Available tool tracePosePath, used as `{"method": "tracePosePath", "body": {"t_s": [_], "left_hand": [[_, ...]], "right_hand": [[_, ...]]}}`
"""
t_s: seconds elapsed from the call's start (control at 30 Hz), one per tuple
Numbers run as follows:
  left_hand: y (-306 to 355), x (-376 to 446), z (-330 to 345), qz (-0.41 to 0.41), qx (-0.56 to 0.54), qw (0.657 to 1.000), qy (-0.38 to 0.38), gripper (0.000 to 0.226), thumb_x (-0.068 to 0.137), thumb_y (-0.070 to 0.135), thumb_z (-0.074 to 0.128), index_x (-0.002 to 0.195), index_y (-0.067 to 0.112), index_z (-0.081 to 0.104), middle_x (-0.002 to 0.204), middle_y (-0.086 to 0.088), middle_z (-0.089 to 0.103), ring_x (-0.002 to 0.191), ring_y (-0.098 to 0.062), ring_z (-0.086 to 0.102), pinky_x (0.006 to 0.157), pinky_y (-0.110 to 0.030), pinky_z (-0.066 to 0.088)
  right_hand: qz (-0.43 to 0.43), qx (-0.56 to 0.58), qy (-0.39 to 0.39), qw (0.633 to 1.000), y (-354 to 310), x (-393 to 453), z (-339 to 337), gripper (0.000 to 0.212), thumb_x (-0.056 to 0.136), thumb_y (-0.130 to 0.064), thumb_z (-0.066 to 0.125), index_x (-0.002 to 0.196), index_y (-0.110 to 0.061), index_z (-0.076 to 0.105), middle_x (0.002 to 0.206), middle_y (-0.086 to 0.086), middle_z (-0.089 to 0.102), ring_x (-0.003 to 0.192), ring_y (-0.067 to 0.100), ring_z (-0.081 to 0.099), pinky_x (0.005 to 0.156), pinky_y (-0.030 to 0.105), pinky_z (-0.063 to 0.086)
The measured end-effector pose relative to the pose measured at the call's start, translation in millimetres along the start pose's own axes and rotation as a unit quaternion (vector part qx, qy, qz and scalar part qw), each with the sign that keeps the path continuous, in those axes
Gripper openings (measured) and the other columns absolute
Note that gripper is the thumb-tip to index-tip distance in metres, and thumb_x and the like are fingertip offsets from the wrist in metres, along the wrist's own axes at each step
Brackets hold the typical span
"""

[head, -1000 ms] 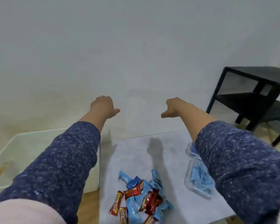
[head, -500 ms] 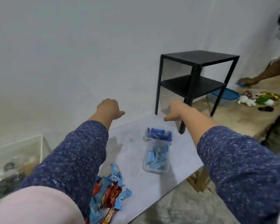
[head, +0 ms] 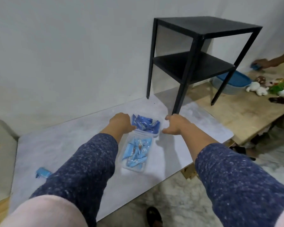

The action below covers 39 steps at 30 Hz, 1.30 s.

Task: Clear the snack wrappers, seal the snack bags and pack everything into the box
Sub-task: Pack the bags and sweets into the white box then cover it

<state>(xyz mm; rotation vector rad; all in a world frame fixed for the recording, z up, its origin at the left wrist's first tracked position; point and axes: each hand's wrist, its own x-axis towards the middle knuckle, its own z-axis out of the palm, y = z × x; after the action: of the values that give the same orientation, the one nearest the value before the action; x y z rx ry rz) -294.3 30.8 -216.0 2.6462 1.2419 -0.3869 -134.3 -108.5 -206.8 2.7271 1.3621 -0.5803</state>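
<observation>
The person reaches both arms out over the grey table toward two clear plastic containers that sit end to end near its far right part; the far container holds dark blue snack packets, and the near container holds light blue snack packets; neither has a lid on it

The left hand sits at the far container's left rim, its knuckles up and fingers bent downward, though whether they pinch the rim or a packet cannot be told; the right hand hovers just beside the container's right end, fingers loosely curled and thumb spread, holding nothing that shows

As a judgement, the containers are light, thin-walled and somewhat flexible, so squeezing the long sides could bow them and spill the packets; a hold with one hand at each short end, or under the rim on both sides, seems safest; the plastic looks smooth and may slip, and the load is loose, so the tub wants to stay level; the packets themselves look light, crinkly and slick, easy to pinch by a sealed end

One more light blue packet lies apart at the table's near left, partly behind the left sleeve; a pale bin stands at the left edge

No brand or writing can be read; the print on the packets is too small and blurred
</observation>
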Motion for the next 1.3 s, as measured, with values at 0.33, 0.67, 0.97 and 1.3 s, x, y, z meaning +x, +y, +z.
{"method": "tracePosePath", "body": {"t_s": [0.33,0.67,0.97,1.3], "left_hand": [[40,82,65,-0.092,-0.107,0.988,-0.06,0.064,0.089,0.052,0.051,0.139,0.015,0.04,0.134,-0.016,0.045,0.121,-0.032,0.048,0.098,-0.04,0.044],[36,145,78,-0.106,-0.141,0.983,-0.058,0.09,0.078,0.055,0.064,0.148,0.019,0.021,0.155,-0.008,0.015,0.144,-0.028,0.013,0.113,-0.047,0.028],[26,160,87,-0.15,-0.328,0.932,-0.023,0.081,0.081,0.03,0.07,0.147,0.027,0.024,0.143,-0.01,0.044,0.129,-0.03,0.043,0.102,-0.029,0.035],[26,135,40,-0.071,-0.331,0.941,0.005,0.059,0.081,0.036,0.071,0.135,0.025,0.049,0.131,-0.01,0.057,0.119,-0.024,0.054,0.093,-0.025,0.039]], "right_hand": [[-0.11,0.0,-0.1,0.989,28,121,33,0.062,0.08,-0.039,0.063,0.135,-0.02,0.043,0.135,0.011,0.037,0.12,0.032,0.048,0.097,0.039,0.046],[-0.169,0.083,-0.139,0.972,20,194,54,0.071,0.079,-0.037,0.069,0.141,-0.029,0.036,0.128,0.017,0.046,0.115,0.033,0.05,0.094,0.034,0.041],[-0.138,0.178,-0.173,0.959,23,216,59,0.113,0.068,-0.048,0.079,0.147,-0.043,0.0,0.153,0.004,0.031,0.104,0.032,0.061,0.058,0.03,0.057],[-0.096,0.251,-0.073,0.961,7,165,31,0.105,0.066,-0.051,0.078,0.148,-0.034,0.015,0.128,-0.001,0.054,0.107,0.026,0.059,0.078,0.04,0.058]]}}
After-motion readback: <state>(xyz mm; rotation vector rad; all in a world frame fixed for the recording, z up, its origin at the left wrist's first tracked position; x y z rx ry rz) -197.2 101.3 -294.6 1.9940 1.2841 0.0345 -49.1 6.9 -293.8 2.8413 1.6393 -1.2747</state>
